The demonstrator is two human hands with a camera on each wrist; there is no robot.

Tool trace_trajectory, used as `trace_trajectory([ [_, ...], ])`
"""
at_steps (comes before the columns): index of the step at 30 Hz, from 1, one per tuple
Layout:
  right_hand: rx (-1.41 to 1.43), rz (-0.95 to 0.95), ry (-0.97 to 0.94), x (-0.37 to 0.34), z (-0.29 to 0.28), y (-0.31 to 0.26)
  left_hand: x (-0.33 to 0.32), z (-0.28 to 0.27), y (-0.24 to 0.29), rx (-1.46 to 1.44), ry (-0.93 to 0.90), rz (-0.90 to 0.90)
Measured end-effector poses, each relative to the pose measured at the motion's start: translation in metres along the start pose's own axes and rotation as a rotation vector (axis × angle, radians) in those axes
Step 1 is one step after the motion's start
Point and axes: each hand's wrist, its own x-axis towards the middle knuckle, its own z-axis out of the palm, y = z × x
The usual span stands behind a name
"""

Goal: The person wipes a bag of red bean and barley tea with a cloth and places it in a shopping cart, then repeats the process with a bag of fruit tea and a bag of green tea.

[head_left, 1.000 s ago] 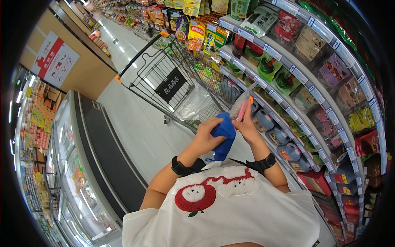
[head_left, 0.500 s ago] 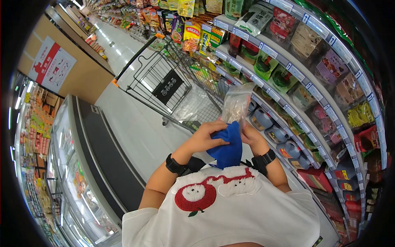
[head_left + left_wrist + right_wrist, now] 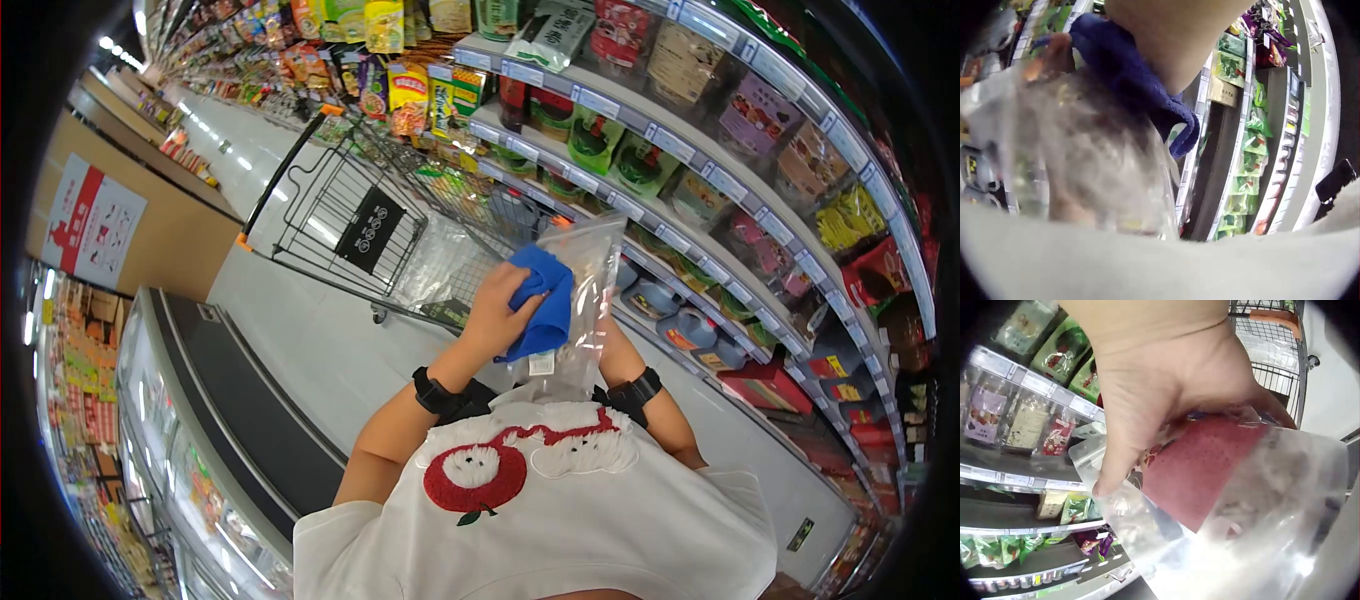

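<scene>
In the head view my left hand [image 3: 497,310] grips a bunched blue cloth [image 3: 548,305] against the face of a clear plastic bag [image 3: 598,262]. A small white tag [image 3: 541,363] shows just under the cloth. Behind the bag, and mostly hidden by it, is my right hand [image 3: 622,352]. The right wrist view shows that right hand [image 3: 1172,381] pinching the bag [image 3: 1310,481], thumb on one side, with a pinkish-red label [image 3: 1200,469] on it. In the left wrist view the cloth [image 3: 1125,72] lies across the blurred bag [image 3: 1100,137].
A wire shopping cart [image 3: 370,230] stands ahead, clear plastic lying inside it. Shelves [image 3: 640,140] of packaged food run along my right side, with large jugs [image 3: 690,330] low down. On the left are a freezer case [image 3: 235,400] and a cardboard-coloured partition with a sign [image 3: 95,220].
The bag has been turned from edge-on to broadside and drawn lower, toward my chest. My left hand has moved the blue cloth onto its face. The view has swung to the right.
</scene>
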Motion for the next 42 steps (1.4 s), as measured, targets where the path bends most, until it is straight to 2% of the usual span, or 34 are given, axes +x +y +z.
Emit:
trace_trajectory([
  [5, 0.139, -0.185, 0.105, -0.020, -0.001, -0.019, -0.014, 0.022, -0.007, -0.152, -0.211, -0.128],
  [8, 0.151, -0.237, 0.094, -0.028, -0.008, -0.018, -0.021, 0.043, -0.022, -0.328, -0.158, -0.301],
  [9, 0.158, -0.244, 0.125, -0.033, -0.005, -0.019, -0.018, 0.046, -0.028, -0.403, -0.248, -0.418],
  [10, 0.164, -0.252, 0.154, -0.036, -0.002, -0.020, -0.020, 0.049, -0.030, -0.663, -0.274, -0.582],
  [11, 0.114, -0.300, 0.057, -0.041, 0.001, -0.022, -0.023, 0.051, -0.031, -0.922, -0.296, -0.750],
  [12, 0.117, -0.309, 0.053, -0.043, 0.002, -0.019, -0.023, 0.050, -0.026, -1.181, -0.312, -0.921],
  [14, 0.118, -0.324, 0.044, -0.046, 0.003, -0.011, -0.023, 0.039, -0.025, -1.373, -0.435, -0.994],
  [15, 0.186, -0.297, -0.075, -0.048, 0.003, -0.011, -0.024, 0.034, -0.027, -1.470, -0.495, -1.029],
  [18, -0.206, -0.274, 0.110, -0.055, 0.037, -0.023, -0.040, 0.041, -0.059, -1.666, -0.534, -1.110],
  [19, -0.274, -0.286, 0.196, -0.055, 0.041, -0.028, -0.042, 0.045, -0.064, -1.697, -0.481, -1.154],
  [21, -0.854, -0.442, 0.365, -0.064, 0.056, -0.050, -0.046, 0.048, -0.075, -1.735, -0.468, -1.201],
  [23, -1.332, -0.761, 0.487, -0.082, 0.099, -0.074, -0.047, 0.041, -0.079, -1.749, -0.493, -1.236],
  [24, -1.510, -1.011, 0.525, -0.097, 0.134, -0.089, -0.047, 0.036, -0.079, -1.749, -0.509, -1.250],
  [25, -1.592, -1.182, 0.513, -0.118, 0.168, -0.098, -0.048, 0.033, -0.080, -1.751, -0.528, -1.258],
  [27, -1.743, -1.545, 0.422, -0.161, 0.208, -0.102, -0.049, 0.027, -0.078, -1.752, -0.562, -1.276],
  [30, -1.684, -1.959, 0.098, -0.196, 0.246, -0.104, -0.051, 0.020, -0.075, -1.748, -0.620, -1.294],
  [33, -1.547, -2.180, -0.209, -0.202, 0.266, -0.098, -0.051, 0.023, -0.078, -1.758, -0.672, -1.318],
  [36, -1.396, -2.325, -0.362, -0.210, 0.286, -0.087, -0.054, 0.032, -0.086, -1.774, -0.727, -1.340],
  [37, -1.132, -2.488, -0.550, -0.213, 0.299, -0.089, -0.059, 0.037, -0.093, -1.781, -0.748, -1.340],
  [40, -1.297, -2.259, -0.650, -0.212, 0.316, -0.090, -0.075, 0.071, -0.123, -1.836, -0.807, -1.358],
  [41, -1.216, -2.240, -0.771, -0.205, 0.320, -0.089, -0.080, 0.082, -0.133, -1.857, -0.827, -1.365],
  [42, -1.337, -2.249, -0.673, -0.214, 0.318, -0.084, -0.083, 0.089, -0.140, -1.866, -0.838, -1.368],
])
